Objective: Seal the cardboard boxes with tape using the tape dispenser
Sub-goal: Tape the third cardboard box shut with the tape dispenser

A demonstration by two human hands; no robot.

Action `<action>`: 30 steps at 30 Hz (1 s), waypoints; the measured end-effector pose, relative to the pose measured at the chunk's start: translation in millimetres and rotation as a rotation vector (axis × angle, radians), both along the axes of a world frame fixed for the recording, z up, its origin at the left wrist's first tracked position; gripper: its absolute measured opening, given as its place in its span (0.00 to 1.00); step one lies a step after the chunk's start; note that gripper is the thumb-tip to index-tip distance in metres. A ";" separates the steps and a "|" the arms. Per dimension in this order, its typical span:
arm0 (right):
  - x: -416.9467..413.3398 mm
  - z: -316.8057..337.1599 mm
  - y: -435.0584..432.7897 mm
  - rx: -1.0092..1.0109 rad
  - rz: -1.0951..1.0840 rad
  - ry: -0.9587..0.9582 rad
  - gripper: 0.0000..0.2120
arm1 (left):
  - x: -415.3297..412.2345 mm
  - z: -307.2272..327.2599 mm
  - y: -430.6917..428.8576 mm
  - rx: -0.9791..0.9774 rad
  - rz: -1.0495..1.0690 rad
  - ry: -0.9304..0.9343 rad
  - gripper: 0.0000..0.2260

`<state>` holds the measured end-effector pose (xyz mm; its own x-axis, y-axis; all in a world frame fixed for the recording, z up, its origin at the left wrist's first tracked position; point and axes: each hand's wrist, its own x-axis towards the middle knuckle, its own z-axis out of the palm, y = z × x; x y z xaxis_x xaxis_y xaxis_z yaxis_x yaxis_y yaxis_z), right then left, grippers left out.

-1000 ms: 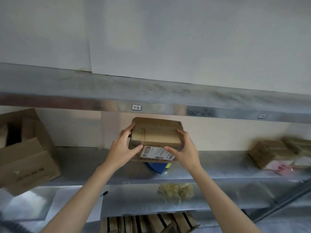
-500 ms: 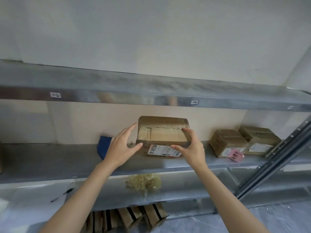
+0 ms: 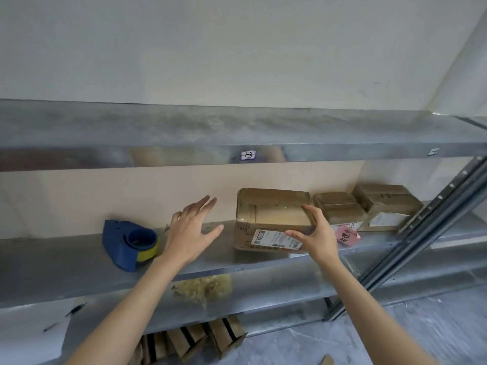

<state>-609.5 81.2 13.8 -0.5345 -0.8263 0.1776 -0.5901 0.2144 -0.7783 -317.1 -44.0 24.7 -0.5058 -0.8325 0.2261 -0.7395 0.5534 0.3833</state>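
A taped cardboard box [image 3: 271,206] with a white shipping label on its front sits on the middle metal shelf [image 3: 66,262]. My right hand [image 3: 316,235] holds its right front corner, fingers on top and thumb on the label. My left hand [image 3: 191,230] hovers with spread fingers to the left of the box, touching nothing. The blue tape dispenser [image 3: 129,243] with a yellow band lies on the same shelf, further left of that hand.
Two more taped boxes [image 3: 338,208] [image 3: 386,201] stand right of the held one, with a pink tag [image 3: 347,237] in front. An upper shelf [image 3: 184,138] overhangs. A slanted metal upright [image 3: 421,238] bounds the right. Packing filler [image 3: 203,287] lies on the lower shelf, folded cardboard [image 3: 200,338] below it.
The box has travelled right along the shelf and now sits beside the other two boxes. My left hand has let go of it and drawn away to the left.
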 end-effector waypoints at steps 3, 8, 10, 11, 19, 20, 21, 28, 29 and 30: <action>-27.8 -11.9 -10.9 0.028 -0.020 0.013 0.43 | -25.1 -5.2 -14.5 0.022 0.007 -0.041 0.40; -61.8 -27.2 -25.9 0.071 -0.024 0.062 0.42 | -64.7 -12.2 -39.2 0.073 0.001 -0.074 0.37; -72.9 -31.0 -30.2 0.078 -0.013 0.072 0.41 | -76.6 -14.5 -46.2 0.086 0.001 -0.091 0.35; -78.4 -33.1 -31.9 0.081 -0.004 0.074 0.41 | -81.7 -15.1 -48.1 0.093 0.004 -0.094 0.35; -104.8 -41.5 -35.1 0.106 0.075 0.088 0.40 | -117.5 -18.7 -35.2 0.090 0.046 -0.096 0.43; -106.6 -42.4 -34.9 0.114 0.081 0.093 0.40 | -119.4 -20.0 -30.8 0.081 0.058 -0.102 0.43; -108.1 -42.8 -34.8 0.117 0.084 0.091 0.40 | -120.6 -21.0 -26.0 0.069 0.072 -0.110 0.42; -117.3 -50.0 -31.0 0.123 0.063 0.133 0.40 | -122.2 -21.4 0.1 0.021 0.150 -0.144 0.39; -118.6 -50.0 -30.8 0.129 0.056 0.135 0.40 | -121.8 -21.1 3.7 0.015 0.161 -0.150 0.38; -120.3 -49.5 -30.7 0.137 0.050 0.142 0.40 | -121.4 -20.8 6.9 0.012 0.172 -0.154 0.37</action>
<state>-729.8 50.4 -35.7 -0.4698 -0.8729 0.1321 -0.7044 0.2804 -0.6521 -438.5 -37.1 3.9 -0.3843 -0.9114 0.1469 -0.8725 0.4106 0.2647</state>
